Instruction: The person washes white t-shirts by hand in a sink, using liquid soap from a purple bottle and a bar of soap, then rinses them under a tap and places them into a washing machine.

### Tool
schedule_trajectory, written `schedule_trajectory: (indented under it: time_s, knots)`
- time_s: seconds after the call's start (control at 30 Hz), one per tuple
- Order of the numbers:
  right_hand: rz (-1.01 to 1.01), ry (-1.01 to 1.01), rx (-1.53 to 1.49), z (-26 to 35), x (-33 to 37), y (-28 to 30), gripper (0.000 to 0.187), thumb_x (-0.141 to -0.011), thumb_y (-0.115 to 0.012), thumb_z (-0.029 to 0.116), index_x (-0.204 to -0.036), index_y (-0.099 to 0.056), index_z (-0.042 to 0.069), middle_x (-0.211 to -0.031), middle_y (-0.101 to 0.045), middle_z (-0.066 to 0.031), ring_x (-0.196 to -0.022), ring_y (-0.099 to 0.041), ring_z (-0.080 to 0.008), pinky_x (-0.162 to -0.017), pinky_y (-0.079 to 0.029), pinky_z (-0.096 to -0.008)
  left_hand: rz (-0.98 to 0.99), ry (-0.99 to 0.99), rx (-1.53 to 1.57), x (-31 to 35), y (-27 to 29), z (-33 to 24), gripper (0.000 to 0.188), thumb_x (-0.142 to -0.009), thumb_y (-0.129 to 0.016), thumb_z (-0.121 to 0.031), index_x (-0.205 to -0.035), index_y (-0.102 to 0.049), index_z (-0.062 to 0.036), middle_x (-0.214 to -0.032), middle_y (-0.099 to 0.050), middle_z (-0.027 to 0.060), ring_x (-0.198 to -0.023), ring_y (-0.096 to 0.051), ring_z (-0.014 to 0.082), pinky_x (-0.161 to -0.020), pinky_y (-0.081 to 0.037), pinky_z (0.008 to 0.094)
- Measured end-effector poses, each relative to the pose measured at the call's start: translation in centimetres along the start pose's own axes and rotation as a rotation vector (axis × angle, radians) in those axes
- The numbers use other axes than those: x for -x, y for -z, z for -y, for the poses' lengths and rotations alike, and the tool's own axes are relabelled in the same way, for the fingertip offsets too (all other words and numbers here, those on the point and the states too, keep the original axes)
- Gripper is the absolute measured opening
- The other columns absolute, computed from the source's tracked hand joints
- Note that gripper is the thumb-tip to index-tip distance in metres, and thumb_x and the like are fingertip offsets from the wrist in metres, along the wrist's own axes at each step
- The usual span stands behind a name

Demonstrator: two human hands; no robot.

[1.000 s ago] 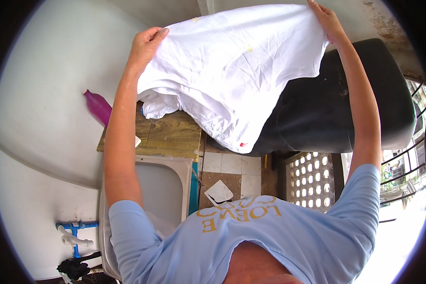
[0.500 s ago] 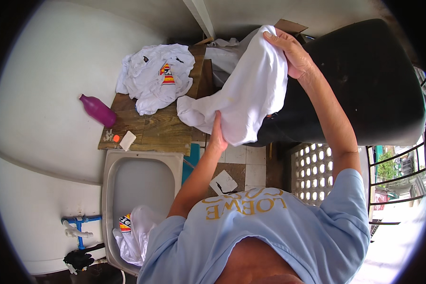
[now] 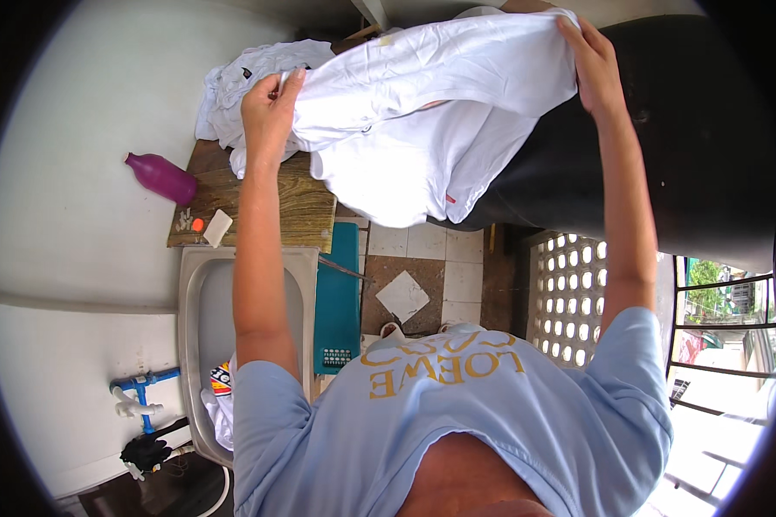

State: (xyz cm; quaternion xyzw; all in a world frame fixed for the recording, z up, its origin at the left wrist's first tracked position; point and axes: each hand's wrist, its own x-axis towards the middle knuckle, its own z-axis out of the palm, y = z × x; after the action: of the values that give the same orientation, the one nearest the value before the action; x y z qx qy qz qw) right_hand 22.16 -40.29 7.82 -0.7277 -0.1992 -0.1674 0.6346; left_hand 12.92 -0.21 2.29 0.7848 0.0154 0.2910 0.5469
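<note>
Garment point(image 3: 405, 86), white, spread out at the far side, lower folds hanging loose over the gap between wooden worktop point(image 3: 306, 202) on the left and black rounded bulk point(image 3: 707, 129) on the right. Left grip point(image 3: 269, 119): thumb and fingers pinched closed on the garment's left end. Right grip point(image 3: 595, 69): likewise closed, on the far right corner. Main risk: slip at either pinch, from smooth cloth and small hold; likely result, drop to tiled floor point(image 3: 422, 241). Second risk: rub or snag on black bulk, from slack folds close by; contact not clear from this angle. Also possible: purple bottle point(image 3: 162, 177), orange cap point(image 3: 198, 224) or white block point(image 3: 217, 227) knocked, from a wide leftward swing of left forearm point(image 3: 259, 233).
</note>
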Motion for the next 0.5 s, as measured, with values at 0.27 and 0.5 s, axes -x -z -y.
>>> schedule_trajectory:
  time_s: [0.27,0.5]
  knots:
    - [-0.016,-0.331,0.338,-19.2,24.4,-3.8,0.026,-0.092,-0.059,0.021,-0.099,-0.063,-0.004,-0.088,-0.068,-0.0158,-0.085,-0.064,-0.0195,-0.079,-0.048,-0.0347,0.116,0.608,0.415,14.6,-6.5,12.0,0.037,-0.093,-0.061,-0.022,-0.118,-0.059,0.0044,-0.113,-0.064,0.01,-0.104,-0.06,0.017,-0.092,-0.044,0.0317]
    - [-0.055,-0.674,-0.307,-14.2,24.0,-2.4,0.026,-0.096,-0.054,0.027,-0.099,-0.065,0.003,-0.083,-0.064,0.0001,-0.076,-0.058,-0.0094,-0.069,-0.047,-0.0241,0.104,0.626,0.616,14.9,-2.2,12.3,0.023,-0.094,-0.061,-0.026,-0.104,-0.063,-0.0051,-0.096,-0.063,-0.0001,-0.088,-0.057,0.0082,-0.08,-0.046,0.0248]
